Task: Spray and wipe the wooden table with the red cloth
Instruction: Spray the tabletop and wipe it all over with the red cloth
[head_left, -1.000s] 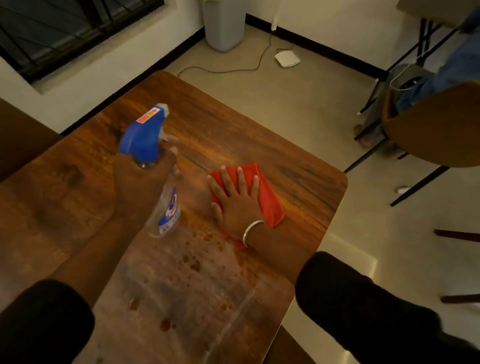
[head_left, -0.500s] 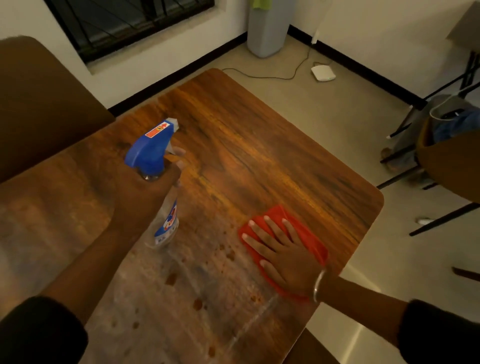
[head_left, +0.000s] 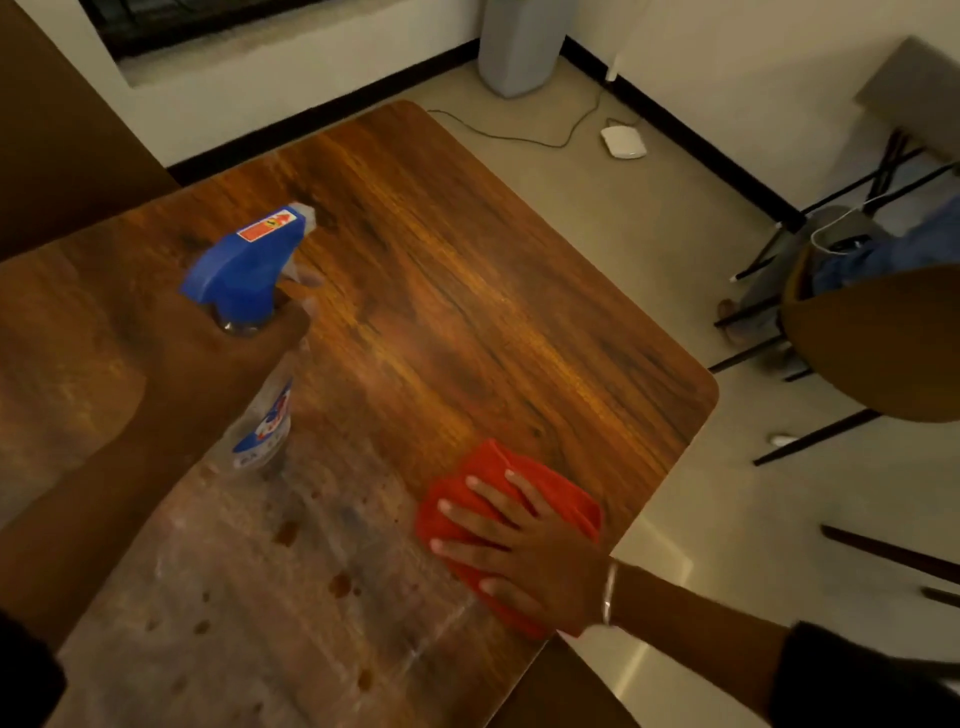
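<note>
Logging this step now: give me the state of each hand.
Left hand: closed around the spray bottle, held above the table.
Right hand: open, flat, fingers spread, pressing the red cloth onto the table.

Wooden table (head_left: 467, 312) with rounded corners, grain running lengthwise, is taking warm light across its far half. Near half is showing a dull wet film with dark droplets (head_left: 340, 584) scattered over it. Red cloth (head_left: 550, 499) is lying flat on the top near the right edge, pressed under the right hand (head_left: 540, 561), fingers spread wide over it.
</note>
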